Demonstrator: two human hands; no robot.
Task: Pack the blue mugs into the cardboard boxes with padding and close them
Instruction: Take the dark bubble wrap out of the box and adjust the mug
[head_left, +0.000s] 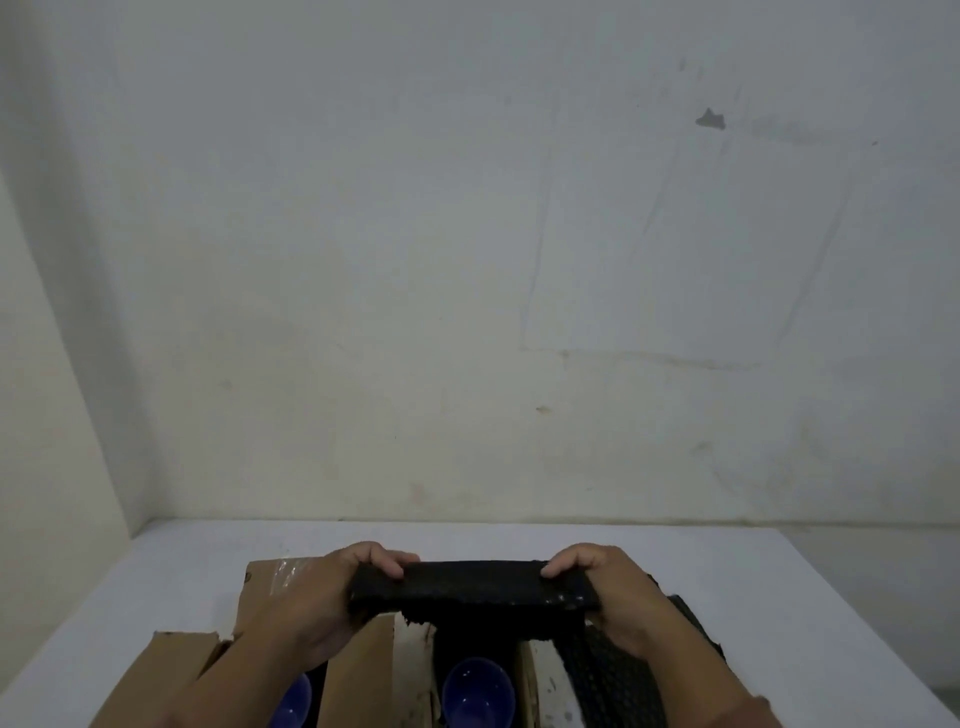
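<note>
A blue mug (478, 693) sits upright, mouth up, in the dark-lined well of an open cardboard box (413, 654) at the near edge of the scene. Above it, slightly to the far side, hangs a black padding strip (467, 584), its long axis running left to right. The left hand (322, 597) pinches the strip's left end and the right hand (618, 592) pinches its right end, thumbs on the near face and fingers curled over the far edge. The mug lies below the strip's middle, between the two hands and nearer the viewer, with neither hand clearly closer to it. The next move looks to be lowering the strip towards the near side and into the box, keeping it level.

A second blue mug (298, 699) shows partly under the left forearm in a second box (176, 660) on the left. Another sheet of black padding (618, 675) lies just right of the centre box. All rest on a white desk (779, 597) against a pale, stained wall (467, 260).
</note>
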